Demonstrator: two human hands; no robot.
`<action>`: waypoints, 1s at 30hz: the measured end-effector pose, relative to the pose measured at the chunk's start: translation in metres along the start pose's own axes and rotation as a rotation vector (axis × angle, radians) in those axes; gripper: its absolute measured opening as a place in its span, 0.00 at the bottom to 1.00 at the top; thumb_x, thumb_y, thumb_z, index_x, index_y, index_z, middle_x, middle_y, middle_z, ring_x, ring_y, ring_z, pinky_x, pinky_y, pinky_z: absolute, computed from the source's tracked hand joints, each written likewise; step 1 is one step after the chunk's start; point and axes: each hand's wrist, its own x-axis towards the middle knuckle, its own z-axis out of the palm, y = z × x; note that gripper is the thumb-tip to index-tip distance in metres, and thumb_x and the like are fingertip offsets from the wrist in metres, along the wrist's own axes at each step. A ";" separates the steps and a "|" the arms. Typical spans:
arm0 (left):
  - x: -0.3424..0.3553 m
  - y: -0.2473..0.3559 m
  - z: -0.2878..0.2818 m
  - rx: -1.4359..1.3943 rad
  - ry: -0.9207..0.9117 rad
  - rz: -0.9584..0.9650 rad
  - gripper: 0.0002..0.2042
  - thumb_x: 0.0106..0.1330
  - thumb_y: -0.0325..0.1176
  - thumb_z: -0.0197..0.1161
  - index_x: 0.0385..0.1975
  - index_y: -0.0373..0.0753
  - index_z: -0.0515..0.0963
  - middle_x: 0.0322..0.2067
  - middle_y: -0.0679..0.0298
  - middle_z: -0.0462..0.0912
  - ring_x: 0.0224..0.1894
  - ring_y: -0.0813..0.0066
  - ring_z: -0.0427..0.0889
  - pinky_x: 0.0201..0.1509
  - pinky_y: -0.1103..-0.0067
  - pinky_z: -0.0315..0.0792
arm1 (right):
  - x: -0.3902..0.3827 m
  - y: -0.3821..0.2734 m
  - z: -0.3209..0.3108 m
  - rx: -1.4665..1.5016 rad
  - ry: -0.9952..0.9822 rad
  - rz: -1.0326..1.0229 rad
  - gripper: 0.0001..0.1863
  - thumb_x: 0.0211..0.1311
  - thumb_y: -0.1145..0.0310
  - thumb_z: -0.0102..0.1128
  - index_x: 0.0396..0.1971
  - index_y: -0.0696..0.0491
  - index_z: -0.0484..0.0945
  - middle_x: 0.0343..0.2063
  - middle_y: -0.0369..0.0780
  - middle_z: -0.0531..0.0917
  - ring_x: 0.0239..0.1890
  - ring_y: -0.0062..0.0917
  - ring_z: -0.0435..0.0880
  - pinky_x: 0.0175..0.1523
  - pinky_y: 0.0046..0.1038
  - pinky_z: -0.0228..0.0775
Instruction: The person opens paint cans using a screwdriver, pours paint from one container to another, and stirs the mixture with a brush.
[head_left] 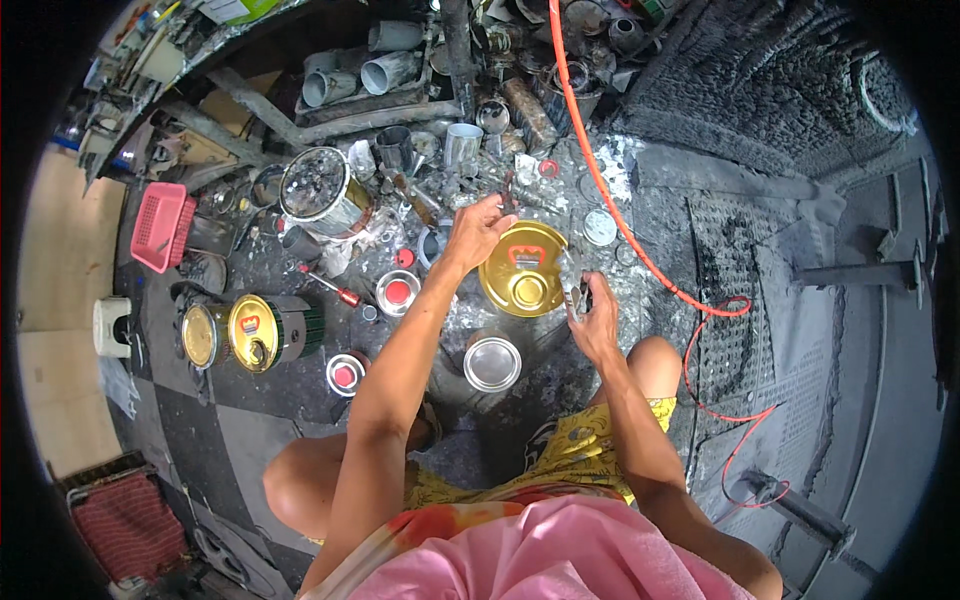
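Between my hands stands a gold paint can (508, 290), its round lid facing up with a small raised cap. My left hand (476, 235) is at the can's far left rim, fingers pinched together. A thin dark reddish thing (508, 187) shows just beyond those fingertips; whether they grip it is unclear. At the can's right side, my right hand (598, 315) is closed on a greyish, shiny, partly see-through thing (572, 284) whose kind I cannot make out. Nearer me is a silver-topped tin (492, 364). Left of my left forearm sits a tin with a red cap (397, 293).
An orange hose (600, 180) hangs down on the right and curls across the floor. A large paint-crusted can (325, 195), a red-handled screwdriver (345, 296), gold-lidded cans (255, 333) and a pink basket (162, 228) stand or lie left. Grey cups (390, 72) fill the far shelf.
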 end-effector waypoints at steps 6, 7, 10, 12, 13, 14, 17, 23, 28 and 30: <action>0.000 0.009 -0.007 0.071 -0.025 -0.027 0.13 0.66 0.29 0.68 0.48 0.36 0.80 0.34 0.50 0.89 0.37 0.65 0.90 0.39 0.71 0.79 | 0.001 0.000 0.001 0.011 -0.010 -0.052 0.21 0.48 0.80 0.65 0.45 0.58 0.72 0.34 0.48 0.77 0.34 0.44 0.79 0.41 0.39 0.71; 0.001 0.010 -0.006 0.070 -0.009 -0.004 0.13 0.67 0.29 0.68 0.49 0.36 0.79 0.34 0.50 0.89 0.37 0.64 0.90 0.40 0.71 0.79 | 0.002 -0.001 0.001 0.018 -0.023 -0.030 0.21 0.48 0.80 0.65 0.45 0.58 0.72 0.34 0.48 0.76 0.35 0.44 0.79 0.41 0.39 0.71; 0.003 0.014 0.003 0.084 0.007 0.026 0.13 0.67 0.30 0.68 0.49 0.37 0.80 0.34 0.50 0.89 0.37 0.62 0.90 0.41 0.70 0.79 | 0.002 0.006 -0.001 0.028 -0.058 0.036 0.22 0.49 0.80 0.64 0.46 0.58 0.72 0.35 0.49 0.78 0.37 0.46 0.80 0.43 0.39 0.72; 0.002 0.009 0.001 0.110 0.020 0.031 0.12 0.67 0.30 0.68 0.48 0.38 0.80 0.34 0.50 0.89 0.36 0.61 0.89 0.41 0.69 0.78 | 0.003 -0.002 -0.003 0.029 -0.063 0.034 0.21 0.50 0.80 0.63 0.47 0.58 0.71 0.35 0.50 0.79 0.37 0.48 0.81 0.43 0.40 0.73; 0.002 0.006 0.001 0.081 0.010 0.038 0.12 0.67 0.31 0.68 0.48 0.38 0.80 0.34 0.51 0.89 0.36 0.61 0.89 0.41 0.69 0.78 | 0.004 -0.007 -0.006 0.029 -0.065 0.035 0.21 0.52 0.80 0.63 0.48 0.58 0.71 0.36 0.51 0.80 0.38 0.50 0.82 0.44 0.41 0.73; 0.002 0.006 0.001 0.051 0.000 0.045 0.11 0.68 0.32 0.67 0.47 0.38 0.80 0.35 0.51 0.89 0.36 0.60 0.89 0.41 0.68 0.78 | 0.006 -0.011 -0.011 0.027 -0.066 0.032 0.21 0.52 0.80 0.63 0.48 0.58 0.71 0.36 0.51 0.80 0.38 0.50 0.82 0.44 0.41 0.73; 0.000 0.009 0.002 0.144 -0.047 0.104 0.11 0.71 0.30 0.65 0.48 0.34 0.79 0.38 0.57 0.89 0.41 0.76 0.88 0.44 0.77 0.79 | 0.013 -0.025 -0.031 -0.056 -0.141 -0.017 0.20 0.57 0.78 0.62 0.51 0.58 0.70 0.37 0.56 0.81 0.39 0.56 0.81 0.44 0.45 0.73; -0.006 0.011 0.005 0.061 0.061 0.173 0.13 0.67 0.34 0.67 0.48 0.37 0.80 0.34 0.51 0.87 0.36 0.53 0.88 0.40 0.67 0.78 | 0.048 -0.089 -0.059 -0.198 -0.159 -0.259 0.28 0.47 0.83 0.65 0.51 0.56 0.70 0.41 0.52 0.80 0.42 0.56 0.81 0.43 0.46 0.73; -0.004 0.006 0.005 0.233 0.070 0.226 0.14 0.67 0.34 0.68 0.49 0.37 0.80 0.34 0.50 0.87 0.36 0.48 0.86 0.40 0.65 0.78 | 0.096 -0.104 -0.065 -0.370 -0.159 -0.431 0.33 0.39 0.85 0.68 0.51 0.53 0.70 0.43 0.48 0.80 0.43 0.52 0.82 0.43 0.48 0.75; 0.000 0.008 0.011 0.216 0.078 0.287 0.14 0.66 0.34 0.68 0.49 0.37 0.80 0.34 0.50 0.87 0.37 0.47 0.86 0.41 0.64 0.78 | 0.105 -0.111 -0.080 -0.388 -0.151 -0.408 0.33 0.38 0.86 0.68 0.51 0.53 0.70 0.43 0.48 0.80 0.44 0.52 0.83 0.43 0.47 0.76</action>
